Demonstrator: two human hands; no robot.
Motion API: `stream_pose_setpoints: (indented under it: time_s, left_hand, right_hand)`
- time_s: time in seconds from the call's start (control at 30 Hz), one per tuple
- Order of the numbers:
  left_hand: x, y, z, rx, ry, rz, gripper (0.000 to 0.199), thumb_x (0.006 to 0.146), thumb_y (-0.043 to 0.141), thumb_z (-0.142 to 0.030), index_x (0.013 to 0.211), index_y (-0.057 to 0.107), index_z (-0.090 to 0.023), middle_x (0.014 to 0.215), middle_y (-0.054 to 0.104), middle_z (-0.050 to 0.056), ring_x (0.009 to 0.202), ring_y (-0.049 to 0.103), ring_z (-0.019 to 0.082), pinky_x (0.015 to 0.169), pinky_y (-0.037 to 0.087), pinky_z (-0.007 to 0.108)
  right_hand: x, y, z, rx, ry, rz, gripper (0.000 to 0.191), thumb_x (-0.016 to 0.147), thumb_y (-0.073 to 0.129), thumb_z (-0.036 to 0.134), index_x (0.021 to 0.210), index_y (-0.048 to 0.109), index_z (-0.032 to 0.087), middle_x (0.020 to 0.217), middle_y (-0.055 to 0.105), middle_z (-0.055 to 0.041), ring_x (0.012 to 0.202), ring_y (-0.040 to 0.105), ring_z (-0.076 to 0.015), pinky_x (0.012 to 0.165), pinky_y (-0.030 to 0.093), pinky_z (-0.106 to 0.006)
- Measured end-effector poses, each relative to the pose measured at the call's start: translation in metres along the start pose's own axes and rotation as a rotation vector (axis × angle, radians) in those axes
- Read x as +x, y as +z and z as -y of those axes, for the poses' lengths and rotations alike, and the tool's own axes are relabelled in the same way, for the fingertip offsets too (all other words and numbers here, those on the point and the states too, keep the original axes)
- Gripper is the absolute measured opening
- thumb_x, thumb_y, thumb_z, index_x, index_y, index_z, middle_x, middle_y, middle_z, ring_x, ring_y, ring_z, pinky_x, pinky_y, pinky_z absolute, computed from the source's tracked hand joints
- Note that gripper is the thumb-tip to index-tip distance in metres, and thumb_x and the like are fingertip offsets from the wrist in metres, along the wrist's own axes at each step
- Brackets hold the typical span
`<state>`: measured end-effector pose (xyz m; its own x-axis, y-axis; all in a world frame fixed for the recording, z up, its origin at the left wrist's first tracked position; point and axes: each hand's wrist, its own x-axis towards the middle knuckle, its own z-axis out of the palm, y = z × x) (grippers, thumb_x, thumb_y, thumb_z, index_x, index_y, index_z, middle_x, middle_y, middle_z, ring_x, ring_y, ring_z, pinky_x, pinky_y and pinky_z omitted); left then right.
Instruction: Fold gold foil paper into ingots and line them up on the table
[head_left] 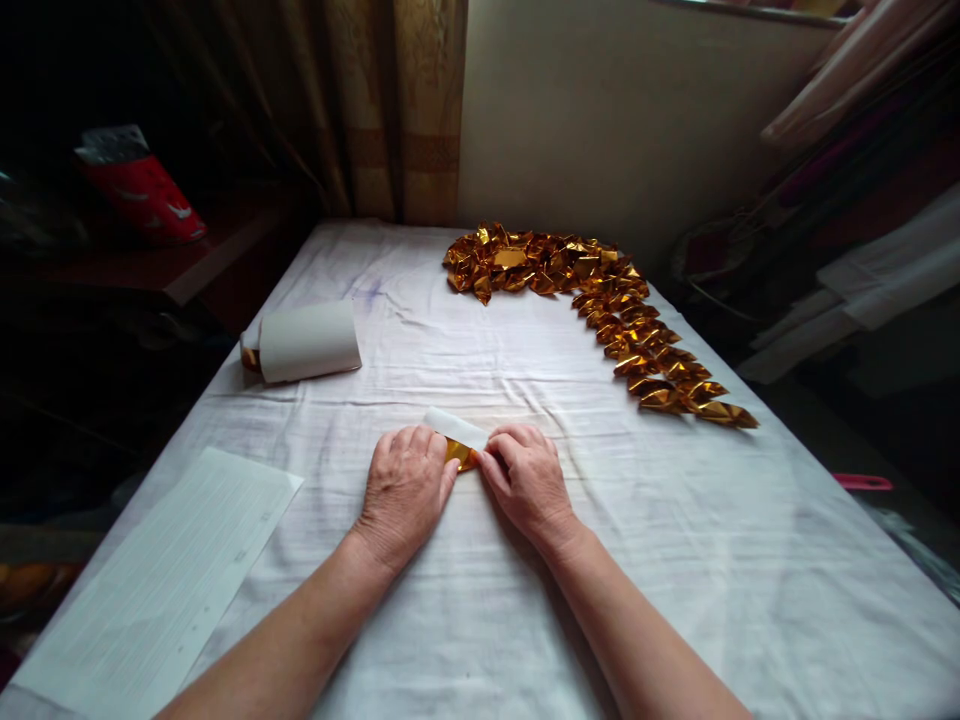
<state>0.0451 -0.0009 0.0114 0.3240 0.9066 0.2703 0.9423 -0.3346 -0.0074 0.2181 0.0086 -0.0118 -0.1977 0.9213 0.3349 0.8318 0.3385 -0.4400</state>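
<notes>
Between my two hands lies a small piece of gold foil paper [461,455] with a white strip [456,428] along its far side. My left hand [405,488] is closed on the left part of the foil, thumb toward the middle. At its right end my right hand [529,485] pinches the foil between thumb and curled fingers. Both hands rest low over the white cloth. Farther off, a long row of folded gold foil pieces [600,270] curves from the back middle down the right side.
A curled white sheet [311,342] with something gold at its left end lies at the left. Nearer is a flat lined sheet [157,585]. White cloth [675,560] covers the table. A red container [146,195] stands on a dark side shelf; clothes hang at right.
</notes>
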Motion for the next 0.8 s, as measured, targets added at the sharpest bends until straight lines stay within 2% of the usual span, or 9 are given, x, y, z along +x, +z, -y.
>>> stream_pose_setpoints:
  time_s: [0.2,0.43,0.67,0.8]
  left_hand:
    - [0.002,0.0007,-0.0017,-0.021,-0.009,-0.014,0.025,0.089,0.061,-0.041,0.089,0.061,-0.016,0.089,0.063,0.01,0.088,0.055,0.028,0.08,0.039,0.041]
    - [0.0028,0.0022,-0.0065,-0.006,-0.044,-0.012,0.024,0.085,0.066,-0.04,0.088,0.06,-0.016,0.089,0.062,0.009,0.089,0.055,0.028,0.082,0.039,0.041]
    - [0.0032,0.0029,-0.0079,-0.003,-0.074,-0.004,0.024,0.086,0.064,-0.04,0.088,0.059,-0.016,0.09,0.061,0.009,0.09,0.055,0.028,0.082,0.04,0.041]
    - [0.0035,0.0019,-0.0084,-0.005,-0.078,0.001,0.024,0.084,0.065,-0.039,0.089,0.06,-0.016,0.091,0.062,0.01,0.091,0.055,0.028,0.084,0.04,0.042]
  right_hand:
    - [0.0014,0.0007,0.0016,-0.033,0.017,0.019,0.014,0.091,0.06,0.029,0.08,0.061,0.021,0.094,0.066,-0.0041,0.094,0.054,-0.0215,0.082,0.035,-0.034]
    - [0.0013,0.0001,0.0031,-0.047,0.03,0.03,0.015,0.092,0.058,0.03,0.08,0.061,0.022,0.093,0.065,-0.0039,0.093,0.053,-0.0215,0.081,0.034,-0.034]
    - [0.002,-0.0003,0.0063,-0.064,0.065,0.046,0.014,0.087,0.066,0.034,0.083,0.06,0.022,0.093,0.063,-0.0034,0.093,0.053,-0.0226,0.08,0.033,-0.035]
    - [0.0011,0.0012,0.0051,-0.033,0.078,0.031,0.007,0.089,0.064,0.029,0.088,0.061,0.023,0.096,0.063,-0.0036,0.095,0.053,-0.0224,0.08,0.033,-0.034]
